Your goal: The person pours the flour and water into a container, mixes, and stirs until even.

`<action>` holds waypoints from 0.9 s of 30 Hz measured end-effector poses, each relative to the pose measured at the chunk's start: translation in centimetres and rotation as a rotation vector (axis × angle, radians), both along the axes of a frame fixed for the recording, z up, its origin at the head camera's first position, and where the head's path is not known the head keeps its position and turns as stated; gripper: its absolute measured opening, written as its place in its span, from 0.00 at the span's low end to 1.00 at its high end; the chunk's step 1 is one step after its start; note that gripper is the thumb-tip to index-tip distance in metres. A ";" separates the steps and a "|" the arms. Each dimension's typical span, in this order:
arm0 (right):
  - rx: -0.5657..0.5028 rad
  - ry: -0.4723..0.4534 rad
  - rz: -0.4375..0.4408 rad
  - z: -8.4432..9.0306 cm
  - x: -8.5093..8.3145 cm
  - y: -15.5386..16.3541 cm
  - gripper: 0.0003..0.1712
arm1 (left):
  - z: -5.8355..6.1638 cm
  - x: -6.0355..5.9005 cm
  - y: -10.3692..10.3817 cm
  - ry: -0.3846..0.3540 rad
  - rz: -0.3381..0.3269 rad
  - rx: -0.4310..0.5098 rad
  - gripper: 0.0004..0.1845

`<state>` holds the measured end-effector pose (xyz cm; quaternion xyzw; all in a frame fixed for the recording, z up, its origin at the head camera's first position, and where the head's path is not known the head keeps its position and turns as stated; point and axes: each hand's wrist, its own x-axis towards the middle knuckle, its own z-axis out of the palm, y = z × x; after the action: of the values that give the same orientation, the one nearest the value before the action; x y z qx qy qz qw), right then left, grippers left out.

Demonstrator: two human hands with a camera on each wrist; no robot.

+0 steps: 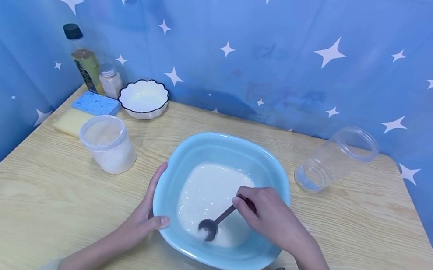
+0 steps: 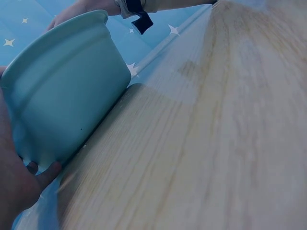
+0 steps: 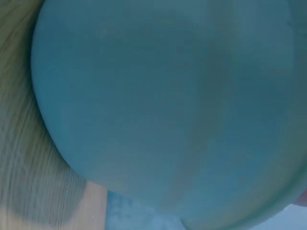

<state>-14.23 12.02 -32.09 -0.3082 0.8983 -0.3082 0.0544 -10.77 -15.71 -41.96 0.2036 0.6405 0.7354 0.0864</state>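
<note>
A light blue basin point(image 1: 176, 161) stands on the table with milky white liquid point(image 1: 208, 191) covering its bottom. My left hand point(image 1: 140, 219) holds the basin's left side, its thumb at the rim and its fingers spread along the outer wall. In the left wrist view, fingers of that left hand point(image 2: 21, 184) lie against the lower wall of the basin point(image 2: 67, 86). Over the basin, my right hand point(image 1: 271, 215) pinches the handle of a dark round-bowled spoon point(image 1: 225, 215), whose bowl dips into the liquid. The basin's outer wall point(image 3: 144, 105) fills most of the right wrist view.
Left of the basin stands an open tub of white powder point(image 1: 113, 153). Behind it are a blue sponge point(image 1: 97, 104), a yellow sponge point(image 1: 71, 122), a bottle point(image 1: 89, 66), a small jar point(image 1: 110, 80) and a scalloped bowl point(image 1: 145, 99). A clear container point(image 1: 330, 160) stands right.
</note>
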 end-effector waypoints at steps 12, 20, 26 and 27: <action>-0.022 0.074 -0.119 1.1 -0.1 1.1 0.17 | 0.0 0.0 0.0 -0.025 -0.002 0.018 0.50; -0.048 0.170 -0.028 -0.5 0.4 -1.8 0.20 | 0.0 0.0 -0.1 -0.006 0.011 -0.003 0.51; 0.080 0.133 -0.040 0.1 0.8 -1.2 0.20 | 0.0 0.0 -0.1 -0.010 -0.002 0.012 0.51; 0.095 0.123 -0.057 0.3 0.8 -0.9 0.20 | 0.0 0.0 -0.1 -0.012 -0.003 0.014 0.51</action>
<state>-13.46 11.08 -31.78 -0.2979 0.9221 -0.2471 0.0048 -10.79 -15.76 -41.94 0.2010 0.6343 0.7411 0.0899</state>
